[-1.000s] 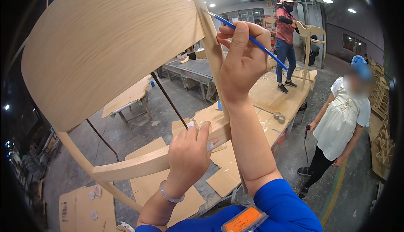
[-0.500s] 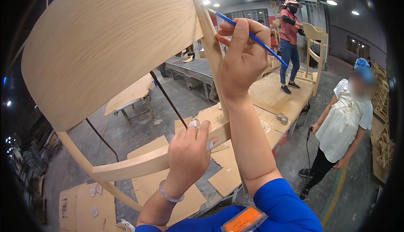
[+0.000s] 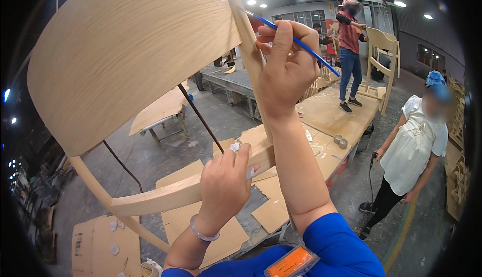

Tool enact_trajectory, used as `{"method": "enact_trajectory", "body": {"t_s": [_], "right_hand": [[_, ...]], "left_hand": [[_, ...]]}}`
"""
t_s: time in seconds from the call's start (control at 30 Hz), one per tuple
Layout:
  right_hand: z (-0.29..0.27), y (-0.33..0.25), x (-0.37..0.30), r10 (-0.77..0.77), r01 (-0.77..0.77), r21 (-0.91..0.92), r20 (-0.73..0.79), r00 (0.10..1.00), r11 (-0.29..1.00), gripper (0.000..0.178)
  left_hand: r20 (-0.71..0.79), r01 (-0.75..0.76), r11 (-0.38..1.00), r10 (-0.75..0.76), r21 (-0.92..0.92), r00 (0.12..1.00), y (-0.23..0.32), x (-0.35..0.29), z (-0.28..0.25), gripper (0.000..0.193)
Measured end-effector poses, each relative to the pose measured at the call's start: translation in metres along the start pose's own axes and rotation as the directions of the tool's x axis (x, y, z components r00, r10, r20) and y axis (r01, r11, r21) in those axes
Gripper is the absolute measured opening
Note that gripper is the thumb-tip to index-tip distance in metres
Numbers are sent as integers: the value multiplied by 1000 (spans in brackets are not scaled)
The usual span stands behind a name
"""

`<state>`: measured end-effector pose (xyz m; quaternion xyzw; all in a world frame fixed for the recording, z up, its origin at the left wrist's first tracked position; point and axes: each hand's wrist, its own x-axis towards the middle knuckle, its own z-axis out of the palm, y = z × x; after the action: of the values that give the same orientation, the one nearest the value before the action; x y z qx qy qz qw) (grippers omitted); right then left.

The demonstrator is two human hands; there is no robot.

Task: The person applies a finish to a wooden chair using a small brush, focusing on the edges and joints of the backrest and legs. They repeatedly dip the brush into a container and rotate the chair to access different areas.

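Observation:
A pale wooden chair frame stands tilted close before me, with its wide curved backrest [image 3: 133,61] at the upper left. My right hand [image 3: 290,71] pinches a thin blue paintbrush [image 3: 315,56]. The brush's tip is at the upper right post [image 3: 245,31], beside the backrest's edge, and the hand is close against that post. Lower down, my left hand [image 3: 226,179] is wrapped round the chair's cross rail [image 3: 158,196]. Bits of a white wad [image 3: 234,147] show at its fingers; the rest is hidden.
Cardboard sheets [image 3: 105,242] lie below, with a small cup [image 3: 149,268] at the lower edge. Round tins [image 3: 340,141] sit on the long worktable [image 3: 321,151]. One person [image 3: 350,41] stands on it by another chair [image 3: 381,51]; a person in white [image 3: 414,141] stands at right.
My view has shifted slightly, so the background sits a little further right. Both hands keep their holds, and the brush stays near the post's top.

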<state>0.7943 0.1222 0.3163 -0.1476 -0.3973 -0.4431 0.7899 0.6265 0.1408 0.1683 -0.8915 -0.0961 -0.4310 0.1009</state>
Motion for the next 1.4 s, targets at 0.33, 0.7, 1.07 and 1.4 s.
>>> {"method": "enact_trajectory", "body": {"t_s": [0.33,0.7,1.07,1.4], "right_hand": [[5,-3,-9,6,-5,-6,14,1000,1000,17],[15,-8,-19,58,-58,35,-8,998,998,15],[31,-16,-35,100,-98,93,-26,995,991,15],[45,-24,-50,139,-139,35,0,990,990,20]], "left_hand": [[10,21,1000,-21,16,1000,-3,-8,-7,40],[22,41,998,-42,54,999,-7,-16,-16,41],[53,80,991,-86,106,995,-19,-30,-28,39],[50,100,982,-110,160,993,-31,-40,-34,38]]}}
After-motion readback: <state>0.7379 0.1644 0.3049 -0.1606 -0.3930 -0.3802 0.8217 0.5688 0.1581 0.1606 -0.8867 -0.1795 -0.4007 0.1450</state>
